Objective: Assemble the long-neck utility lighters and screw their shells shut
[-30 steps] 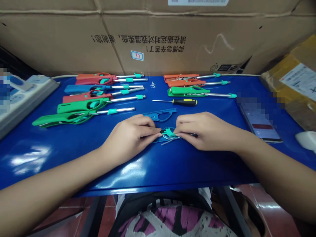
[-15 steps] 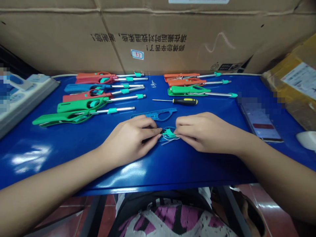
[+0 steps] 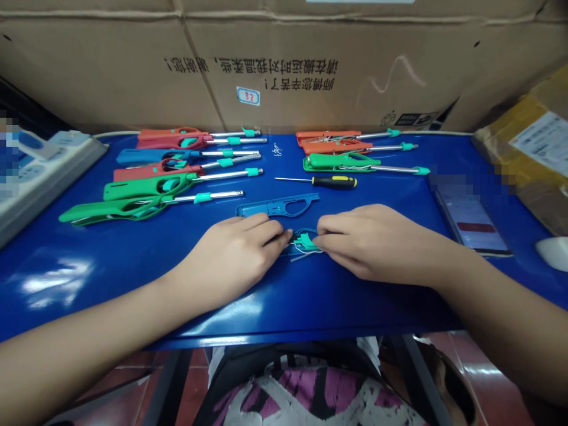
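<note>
Between my hands lies an opened blue utility lighter point(image 3: 303, 242) with a teal trigger piece and white wires showing inside it. My left hand point(image 3: 237, 251) is closed over its left end, thumb and index fingertip by the black part next to the trigger; the hand hides that end. At the right end my right hand point(image 3: 368, 242) pinches the lighter beside the trigger piece, covering what lies beneath. Just beyond my fingers rests the loose blue shell half point(image 3: 277, 205), with its inner side up and touched by neither fingertip pair.
Several assembled lighters point(image 3: 151, 187) lie in a column at left. Opened lighters point(image 3: 341, 162) sit at back right, above a black-and-yellow screwdriver point(image 3: 335, 182). A phone point(image 3: 474, 219), a power strip point(image 3: 53, 168) and a large carton point(image 3: 275, 35) surround the blue table point(image 3: 284, 307).
My left hand has rolled flatter over the lighter's left end, its fingers lower. My right hand keeps its pinch almost unchanged. The whole view has shifted slightly.
</note>
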Action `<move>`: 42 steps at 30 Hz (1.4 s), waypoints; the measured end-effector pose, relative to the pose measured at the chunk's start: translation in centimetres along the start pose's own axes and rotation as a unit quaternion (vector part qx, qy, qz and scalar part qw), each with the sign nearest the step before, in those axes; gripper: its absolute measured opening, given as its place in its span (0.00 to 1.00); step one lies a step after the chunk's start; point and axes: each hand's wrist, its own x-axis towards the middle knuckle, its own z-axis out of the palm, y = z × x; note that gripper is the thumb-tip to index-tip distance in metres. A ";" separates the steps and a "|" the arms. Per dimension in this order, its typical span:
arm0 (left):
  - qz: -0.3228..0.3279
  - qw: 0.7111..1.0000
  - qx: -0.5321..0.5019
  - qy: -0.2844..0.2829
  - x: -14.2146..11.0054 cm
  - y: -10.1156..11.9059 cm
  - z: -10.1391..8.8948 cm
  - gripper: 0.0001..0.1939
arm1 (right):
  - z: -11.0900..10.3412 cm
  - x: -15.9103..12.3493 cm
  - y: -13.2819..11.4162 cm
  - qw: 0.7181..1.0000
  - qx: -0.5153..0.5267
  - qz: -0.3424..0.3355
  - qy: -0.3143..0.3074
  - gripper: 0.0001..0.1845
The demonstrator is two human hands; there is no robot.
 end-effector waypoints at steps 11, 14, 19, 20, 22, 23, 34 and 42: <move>-0.027 0.999 -0.031 0.004 0.2 0.0 -0.1 0.16 | 0.3 0.0 -0.2 0.999 -0.019 -0.020 0.027 0.15; -0.034 0.997 -0.060 0.015 0.3 -0.1 0.1 0.17 | 0.3 0.0 -0.1 0.999 -0.020 -0.022 0.037 0.15; -0.035 0.995 -0.091 0.009 0.2 -0.4 0.3 0.15 | 0.3 0.0 -0.1 0.999 -0.018 -0.019 0.045 0.15; -0.038 0.994 -0.101 0.005 0.2 -0.4 0.3 0.15 | 0.3 0.0 -0.1 0.999 -0.017 -0.018 0.047 0.15; -0.044 0.992 -0.121 0.002 0.2 -0.5 0.3 0.15 | 0.3 0.0 -0.2 0.998 -0.019 -0.017 0.050 0.15; -0.047 0.991 -0.129 0.002 0.2 -0.5 0.3 0.14 | 0.3 0.0 -0.2 0.998 -0.022 -0.018 0.050 0.15; -0.051 0.989 -0.140 0.018 0.1 -0.5 0.7 0.13 | 0.3 0.1 -0.3 0.997 -0.047 -0.025 0.060 0.14; -0.045 0.992 -0.119 0.023 0.2 -0.4 0.7 0.14 | 0.2 0.1 -0.2 0.997 -0.044 -0.024 0.051 0.14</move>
